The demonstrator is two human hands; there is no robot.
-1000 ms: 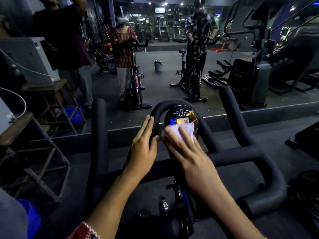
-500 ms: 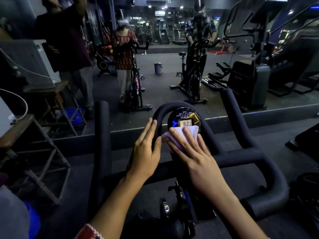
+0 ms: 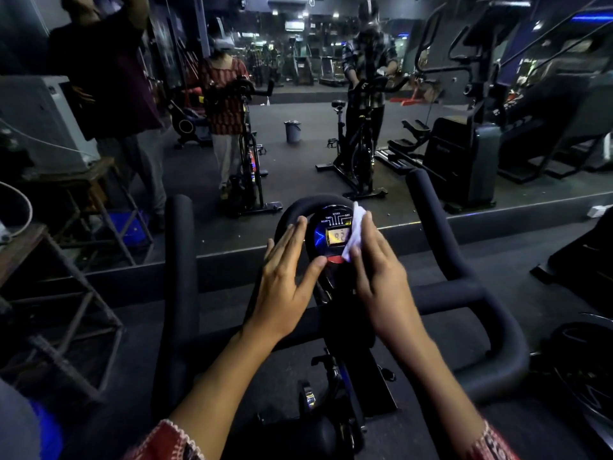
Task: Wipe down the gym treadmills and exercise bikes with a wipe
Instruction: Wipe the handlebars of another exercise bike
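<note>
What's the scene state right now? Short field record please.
setting: gym, mirror wall ahead
machine: exercise bike, black handlebar
console: lit, digits unclear
wipe: white, against console's right side
right hand: holds the wipe
left hand: flat, fingers on console's left edge
red button: uncovered, below screen
floor item: bucket seen in mirror

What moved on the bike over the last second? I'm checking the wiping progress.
The right hand slid the wipe from the lower face of the display to its right edge, uncovering the screen and red button. The left hand stayed flat against the display's left side.
</note>
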